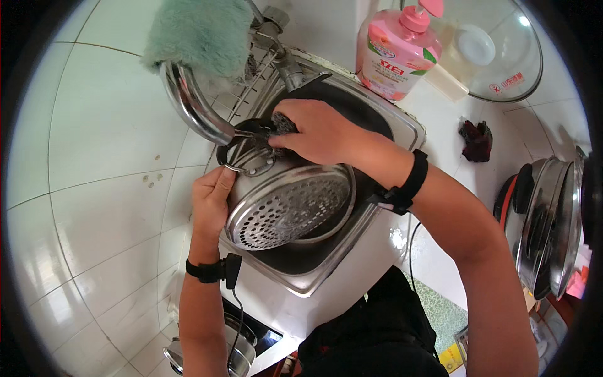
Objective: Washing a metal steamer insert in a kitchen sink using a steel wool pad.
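A steel steamer pot (297,207) with a perforated plate lies tilted in the stainless steel sink (308,285). My left hand (209,200) grips its side by the riveted black handle (226,153), thumb on the metal bracket. A dark wire scouring pad (284,123) is bunched in my right hand (325,134), against the pot beside that handle. The chrome spout (195,103) curves down close to the handle, with its end above the bracket. Part of the pot's far side is hidden under my right hand.
A green fluffy cloth (202,37) covers the top of the faucet. Behind the sink stand a pink pump bottle (400,56) and a glass lid (513,52). A dark crumpled rag (476,140) lies on the right counter, near pans (549,221). Another steel pot (242,348) sits lower left.
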`<state>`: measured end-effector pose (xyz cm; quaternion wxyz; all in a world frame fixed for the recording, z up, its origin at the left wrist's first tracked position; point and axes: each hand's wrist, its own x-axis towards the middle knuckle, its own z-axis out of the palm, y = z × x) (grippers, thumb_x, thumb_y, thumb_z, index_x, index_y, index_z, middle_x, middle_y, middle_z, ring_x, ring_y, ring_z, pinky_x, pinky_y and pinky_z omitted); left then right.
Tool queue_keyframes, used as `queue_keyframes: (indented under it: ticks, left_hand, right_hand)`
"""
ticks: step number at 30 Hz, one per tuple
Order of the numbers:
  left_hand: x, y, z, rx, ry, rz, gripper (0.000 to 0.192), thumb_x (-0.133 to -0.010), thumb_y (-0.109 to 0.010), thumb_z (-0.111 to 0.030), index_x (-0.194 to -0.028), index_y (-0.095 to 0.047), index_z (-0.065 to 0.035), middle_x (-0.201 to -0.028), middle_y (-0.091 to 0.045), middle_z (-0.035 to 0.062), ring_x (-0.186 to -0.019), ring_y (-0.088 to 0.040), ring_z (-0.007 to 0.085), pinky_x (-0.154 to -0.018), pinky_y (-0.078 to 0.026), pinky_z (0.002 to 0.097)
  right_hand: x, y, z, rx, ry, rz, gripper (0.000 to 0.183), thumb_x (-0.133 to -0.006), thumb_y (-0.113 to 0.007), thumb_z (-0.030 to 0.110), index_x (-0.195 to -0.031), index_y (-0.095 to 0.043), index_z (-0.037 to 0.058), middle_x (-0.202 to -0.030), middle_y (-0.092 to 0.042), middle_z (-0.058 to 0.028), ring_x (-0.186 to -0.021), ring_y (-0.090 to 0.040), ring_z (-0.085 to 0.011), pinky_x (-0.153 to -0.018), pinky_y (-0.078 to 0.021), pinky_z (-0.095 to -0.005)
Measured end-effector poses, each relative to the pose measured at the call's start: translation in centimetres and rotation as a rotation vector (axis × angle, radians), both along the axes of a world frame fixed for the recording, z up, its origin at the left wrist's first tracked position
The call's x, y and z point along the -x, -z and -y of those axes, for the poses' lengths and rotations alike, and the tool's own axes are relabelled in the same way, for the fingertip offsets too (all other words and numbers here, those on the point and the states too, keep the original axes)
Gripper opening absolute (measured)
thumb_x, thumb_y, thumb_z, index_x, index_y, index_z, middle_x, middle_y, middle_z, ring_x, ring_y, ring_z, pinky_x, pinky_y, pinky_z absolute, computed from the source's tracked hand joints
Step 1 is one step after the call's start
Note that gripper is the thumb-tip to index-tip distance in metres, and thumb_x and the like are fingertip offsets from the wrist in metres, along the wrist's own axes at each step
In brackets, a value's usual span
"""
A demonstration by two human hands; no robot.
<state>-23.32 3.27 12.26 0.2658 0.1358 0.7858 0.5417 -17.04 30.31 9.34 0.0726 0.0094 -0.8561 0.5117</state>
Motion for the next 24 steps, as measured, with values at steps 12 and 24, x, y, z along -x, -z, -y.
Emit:
queue_keyframes:
  ticks: [12, 24]
  left_hand:
    - [-1.1, -0.4, 0.7, 0.02, -0.013, -0.085, 0.037, -0.108, -0.063, -0.027, -0.088, -0.069, 0.0029, -0.072, -0.052, -0.0084, -0.067, -0.039, 0.0034, -0.056, -0.029, 0.0241]
    - [-2.9, -0.7, 0.5, 0.065, -0.019, -0.143, 0.045, -0.106, -0.066, -0.031, -0.075, -0.058, 0.0016, -0.063, -0.046, -0.0027, -0.065, -0.036, 0.0083, -0.054, -0.032, 0.0304]
  right_hand:
    - [-4.2, 0.3, -0.2, -0.142, 0.281, 0.013, 0.033, -0.087, -0.077, 0.022, -0.106, -0.062, -0.002, -0.106, -0.063, -0.0238, -0.101, -0.064, -0.0465, -0.085, -0.0525, -0.0505]
    - [-6.5, -3.7, 1.9, 0.098, 0.255, 0.05, 0.037, -0.083, -0.083, 0.016, -0.107, -0.065, -0.006, -0.091, -0.057, -0.0143, -0.071, -0.061, -0.028, -0.067, -0.0498, -0.038]
